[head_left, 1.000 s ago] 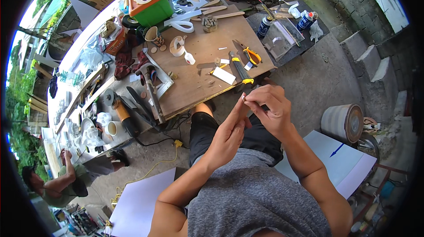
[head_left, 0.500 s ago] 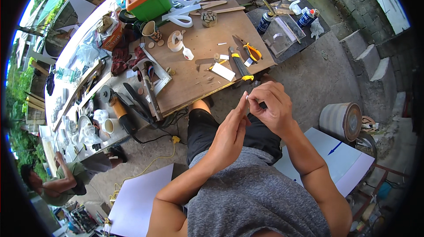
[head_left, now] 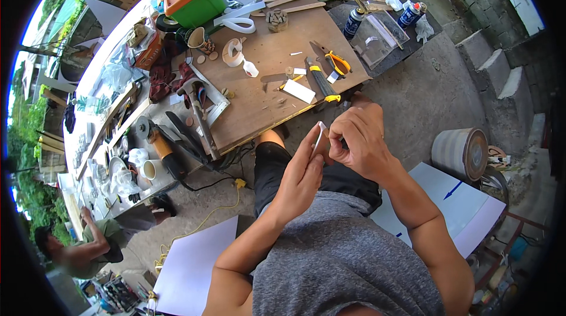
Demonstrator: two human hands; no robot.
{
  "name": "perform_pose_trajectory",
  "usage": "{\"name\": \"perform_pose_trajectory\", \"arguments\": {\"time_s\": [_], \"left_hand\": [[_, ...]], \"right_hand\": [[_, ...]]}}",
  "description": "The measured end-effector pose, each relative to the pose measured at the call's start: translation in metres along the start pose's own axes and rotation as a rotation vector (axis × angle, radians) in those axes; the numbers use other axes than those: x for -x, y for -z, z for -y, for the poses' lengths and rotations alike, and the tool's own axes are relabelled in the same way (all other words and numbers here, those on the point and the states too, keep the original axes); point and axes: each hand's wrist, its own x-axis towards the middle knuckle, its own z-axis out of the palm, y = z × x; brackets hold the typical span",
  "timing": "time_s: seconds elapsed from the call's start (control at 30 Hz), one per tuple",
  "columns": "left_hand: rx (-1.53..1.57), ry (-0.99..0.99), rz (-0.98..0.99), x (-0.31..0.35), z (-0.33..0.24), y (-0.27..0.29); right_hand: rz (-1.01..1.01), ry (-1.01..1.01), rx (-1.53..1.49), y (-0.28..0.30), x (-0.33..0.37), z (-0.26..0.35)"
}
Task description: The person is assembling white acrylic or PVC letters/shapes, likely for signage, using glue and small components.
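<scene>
My left hand [head_left: 303,177] pinches a thin white strip [head_left: 319,138] between thumb and fingers, held upright over my lap just off the table's near edge. Close to its right, my right hand [head_left: 359,142] has thumb and forefinger pressed together, the other fingers curled. Whatever those fingertips hold is too small to make out. On the table beyond the hands lie a white rectangular piece [head_left: 299,91], a black and yellow utility knife [head_left: 322,83] and pliers with orange and black handles [head_left: 338,63].
The brown tabletop [head_left: 253,109] carries a jar of small pieces [head_left: 276,20], a hammer [head_left: 200,118], an angle grinder [head_left: 160,144] and a green box [head_left: 199,9]. Spray cans [head_left: 354,23] stand on a side surface. White panels [head_left: 194,263] flank me. Another person [head_left: 97,239] works at left.
My hands have drawn slightly apart at the fingertips. The left hand has turned and lowered a little, so the white strip now shows along its length.
</scene>
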Motion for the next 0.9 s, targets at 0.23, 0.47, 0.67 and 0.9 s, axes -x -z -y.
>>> {"name": "perform_pose_trajectory", "arguments": {"time_s": [0.23, 0.47, 0.67, 0.9], "left_hand": [[0.1, 0.037, -0.02, 0.002, -0.005, 0.002], [0.105, 0.013, -0.051, 0.0, -0.007, 0.001], [0.114, -0.044, -0.162, -0.005, 0.0, 0.001], [0.003, -0.104, -0.224, -0.005, 0.0, 0.006]], "right_hand": [[-0.072, -0.083, -0.107, 0.008, -0.006, 0.005], [0.05, -0.073, -0.171, -0.005, -0.001, -0.007], [0.001, -0.066, -0.155, -0.008, 0.0, 0.002], [-0.028, -0.043, -0.157, -0.013, 0.008, 0.007]]}}
